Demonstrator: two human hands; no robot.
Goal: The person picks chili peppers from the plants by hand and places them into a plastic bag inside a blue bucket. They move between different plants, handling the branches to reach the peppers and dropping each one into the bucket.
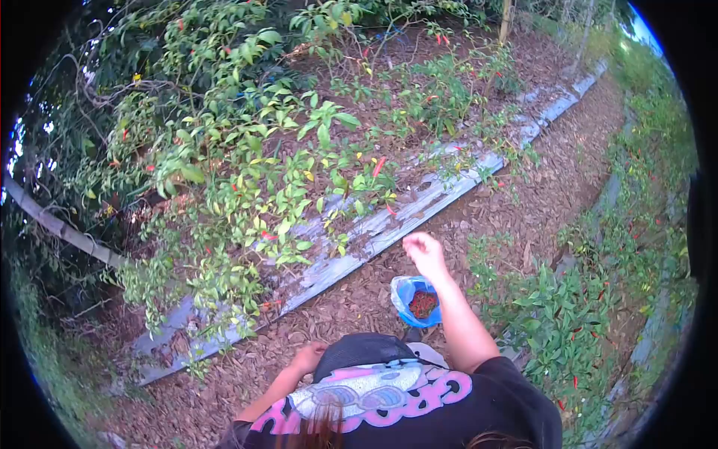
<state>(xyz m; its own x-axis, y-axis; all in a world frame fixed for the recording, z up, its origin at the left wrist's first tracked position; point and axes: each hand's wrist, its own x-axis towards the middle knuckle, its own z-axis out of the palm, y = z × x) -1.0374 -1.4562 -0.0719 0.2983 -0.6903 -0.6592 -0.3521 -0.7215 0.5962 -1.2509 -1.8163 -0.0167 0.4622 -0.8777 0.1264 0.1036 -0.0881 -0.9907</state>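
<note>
A black short-sleeved T-shirt (508,400) with pink lettering and a grey-white printed graphic.

I'm outdoors in daylight, with a long, dull silvery plastic mulch sheet (389,229) running diagonally across the ground. On my near side of the sheet lies a path of dry brown litter (351,307). Leafy green bushes (213,243) crowd its far side, where a pale pole (71,233) slants on the left and a thin stake (506,22) stands. Right of the sheet, beyond its far end, I see grass (639,71) and bright sky (645,31).
</note>
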